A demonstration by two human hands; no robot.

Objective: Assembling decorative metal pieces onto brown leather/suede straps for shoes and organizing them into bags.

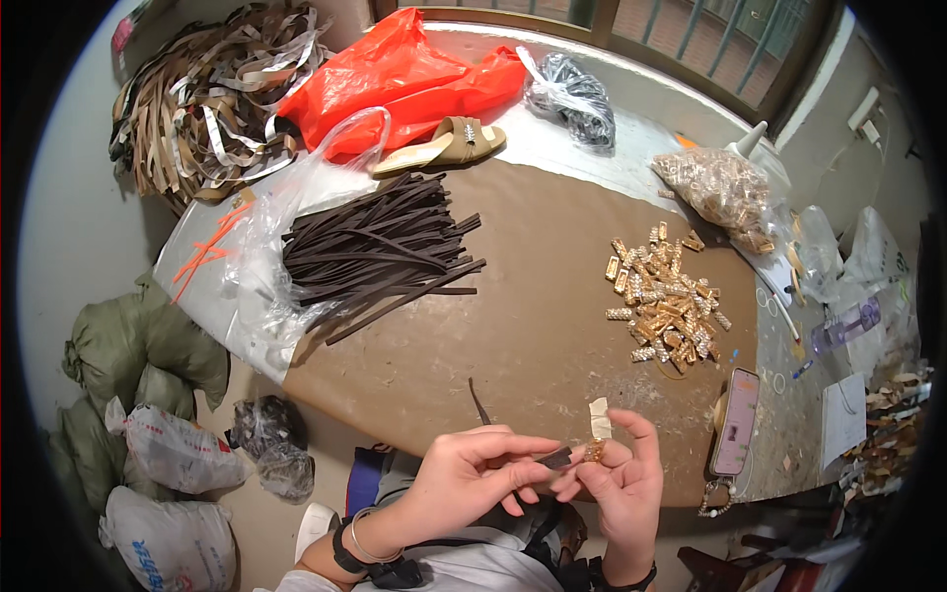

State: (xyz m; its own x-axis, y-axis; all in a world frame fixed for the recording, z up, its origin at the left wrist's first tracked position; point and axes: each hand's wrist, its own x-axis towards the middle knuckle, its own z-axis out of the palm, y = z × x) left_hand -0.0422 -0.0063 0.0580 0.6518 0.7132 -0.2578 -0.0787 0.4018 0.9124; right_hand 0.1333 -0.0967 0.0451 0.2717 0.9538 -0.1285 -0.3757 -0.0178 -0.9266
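My left hand [473, 472] pinches the end of a dark brown strap [555, 458]; a thin dark length [477, 400] sticks out behind the hand. Close beside it, my right hand [623, 483] holds a gold rhinestone buckle [594, 451] between thumb and fingers. Strap end and buckle are almost together; whether they touch I cannot tell. A cream piece of tape [600, 419] stands up by my right fingers. At the right of the brown mat lies a pile of gold buckles [666, 301]. Dark brown straps [375, 242] lie heaped at the left.
A beige slipper [454, 145], a red plastic bag [395, 84] and a bag of dark pieces [572, 99] stand at the back. A clear bag of buckles [720, 187] is at the back right. A phone [735, 424] leans near the right edge. Filled sacks [168, 538] sit left.
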